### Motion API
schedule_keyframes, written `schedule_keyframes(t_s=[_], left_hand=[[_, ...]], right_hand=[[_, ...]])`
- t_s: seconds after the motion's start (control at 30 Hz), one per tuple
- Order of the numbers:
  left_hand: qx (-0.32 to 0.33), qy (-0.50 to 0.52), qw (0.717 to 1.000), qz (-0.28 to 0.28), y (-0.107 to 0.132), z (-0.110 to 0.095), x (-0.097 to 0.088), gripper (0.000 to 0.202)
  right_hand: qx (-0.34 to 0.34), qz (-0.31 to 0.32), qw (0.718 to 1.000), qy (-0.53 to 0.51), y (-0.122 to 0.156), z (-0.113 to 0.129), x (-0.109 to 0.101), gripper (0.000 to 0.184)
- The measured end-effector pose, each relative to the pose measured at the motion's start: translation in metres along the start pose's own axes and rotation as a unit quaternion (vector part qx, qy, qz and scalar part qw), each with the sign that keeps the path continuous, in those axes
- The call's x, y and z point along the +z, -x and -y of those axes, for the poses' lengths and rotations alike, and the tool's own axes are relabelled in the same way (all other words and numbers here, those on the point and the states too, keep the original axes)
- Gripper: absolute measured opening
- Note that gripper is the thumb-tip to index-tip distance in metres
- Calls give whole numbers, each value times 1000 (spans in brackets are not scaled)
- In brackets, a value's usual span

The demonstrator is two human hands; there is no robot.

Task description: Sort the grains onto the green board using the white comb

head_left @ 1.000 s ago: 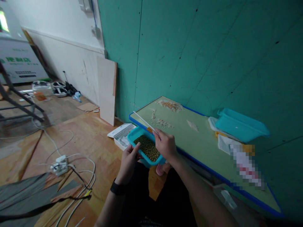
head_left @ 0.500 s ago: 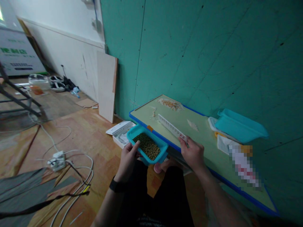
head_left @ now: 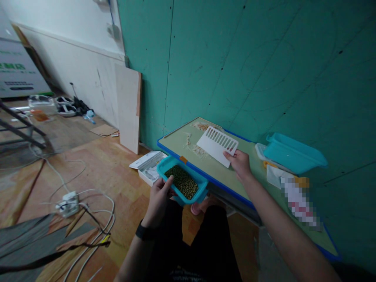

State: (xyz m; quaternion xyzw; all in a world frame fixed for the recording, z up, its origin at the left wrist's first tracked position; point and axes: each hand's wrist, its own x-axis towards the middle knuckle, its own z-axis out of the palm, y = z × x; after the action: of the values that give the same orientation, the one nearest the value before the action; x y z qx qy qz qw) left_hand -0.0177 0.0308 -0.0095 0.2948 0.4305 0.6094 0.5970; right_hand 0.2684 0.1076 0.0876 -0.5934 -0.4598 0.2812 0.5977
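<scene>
We are pinching a white slotted scraper (head_left: 215, 150) in our right hand (head_left: 240, 163), right of centre. Below centre, our left hand (head_left: 159, 194) is gripping a turquoise tub (head_left: 201, 188), thumb over its rim.

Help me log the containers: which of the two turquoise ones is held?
The turquoise container with beans in it, gripped by the left hand in front of the table. The other container sits by the wall with no hand on it.
</scene>
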Motion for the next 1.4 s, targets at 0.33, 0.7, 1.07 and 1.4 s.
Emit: schedule_keyframes(t_s=[0.33,0.7,1.07,1.4], left_hand=[[3,0,1000,13,-1,0,-1,44],[2,0,1000,13,-2,2,-3,42],[1,5,1000,2,2,-1,-3,43],[0,15,1000,12,0,2,-3,42]], right_hand=[[144,29,987,-68,-3,11,11,37],[172,72,979,-85,-5,10,17,31],[171,84,978,-83,-2,12,24,29],[167,94,978,-87,-4,13,31,31]])
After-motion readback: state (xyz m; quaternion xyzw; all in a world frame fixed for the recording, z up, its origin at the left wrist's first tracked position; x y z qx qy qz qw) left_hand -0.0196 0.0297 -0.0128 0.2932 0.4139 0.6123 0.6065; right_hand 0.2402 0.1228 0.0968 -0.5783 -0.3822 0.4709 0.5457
